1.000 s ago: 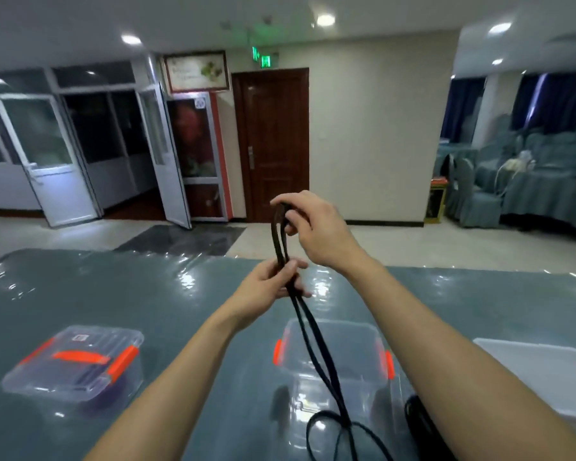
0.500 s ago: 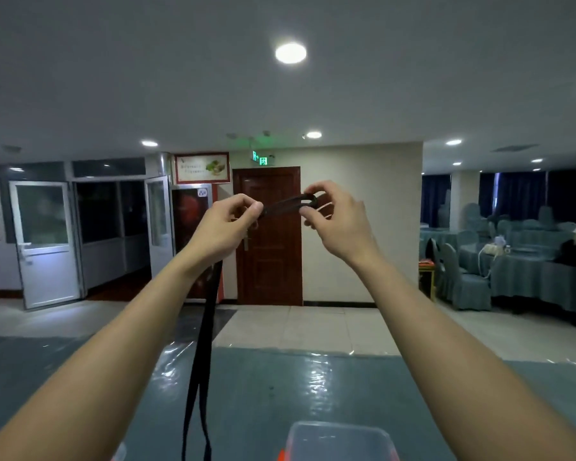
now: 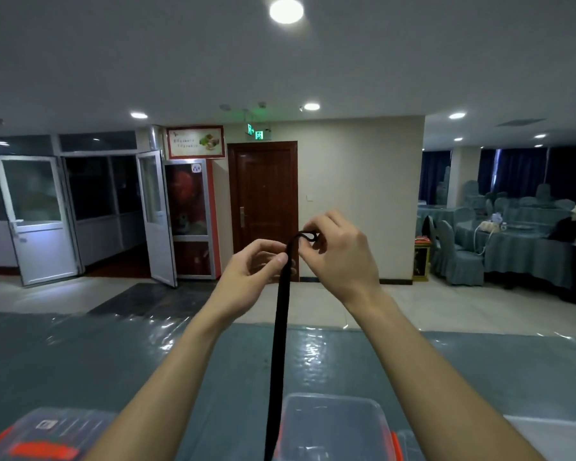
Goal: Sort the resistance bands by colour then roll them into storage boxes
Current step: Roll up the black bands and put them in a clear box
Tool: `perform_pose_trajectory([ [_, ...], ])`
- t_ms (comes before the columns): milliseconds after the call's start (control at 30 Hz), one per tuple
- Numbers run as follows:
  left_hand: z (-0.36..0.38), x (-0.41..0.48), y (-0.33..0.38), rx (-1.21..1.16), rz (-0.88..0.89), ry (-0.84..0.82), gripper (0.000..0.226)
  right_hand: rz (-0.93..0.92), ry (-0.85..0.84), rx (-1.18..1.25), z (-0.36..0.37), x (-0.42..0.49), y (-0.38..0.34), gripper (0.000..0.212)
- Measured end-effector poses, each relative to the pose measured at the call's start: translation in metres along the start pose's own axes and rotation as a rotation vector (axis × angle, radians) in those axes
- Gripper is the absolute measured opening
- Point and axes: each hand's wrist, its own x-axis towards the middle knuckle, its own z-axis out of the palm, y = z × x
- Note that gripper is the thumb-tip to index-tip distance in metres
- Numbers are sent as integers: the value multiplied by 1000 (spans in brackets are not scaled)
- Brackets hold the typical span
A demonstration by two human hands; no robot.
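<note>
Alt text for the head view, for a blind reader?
A black resistance band is held up: the right hand pinches its looped top end, the left hand pinches it just below. The rest hangs toward an open clear storage box on the table; a lidded box sits lower left.

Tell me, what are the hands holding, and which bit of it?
The black band: right hand pinches its looped top end, left hand pinches just below.

Single view, head-worn, wide-angle. Looks out level over the table to the brown door at 12 o'clock. Left hand and right hand close before the lens, centre.
</note>
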Motion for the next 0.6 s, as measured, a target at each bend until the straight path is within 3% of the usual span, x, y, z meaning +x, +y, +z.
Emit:
perform_pose_trajectory([
  [67,19,-5,-4,0,28,59,22,43,-11,-11,0,-22,3,6],
  [300,65,-29,-39,182,-96,-100,24,362,-35,73,-14,-114,26,10],
  [500,101,-49,-75,603,-64,-413,15,605,-431,36,-30,-191,58,31],
  [600,112,-53,-81,710,-37,-594,15,637,-587,23,-37,-209,70,22],
])
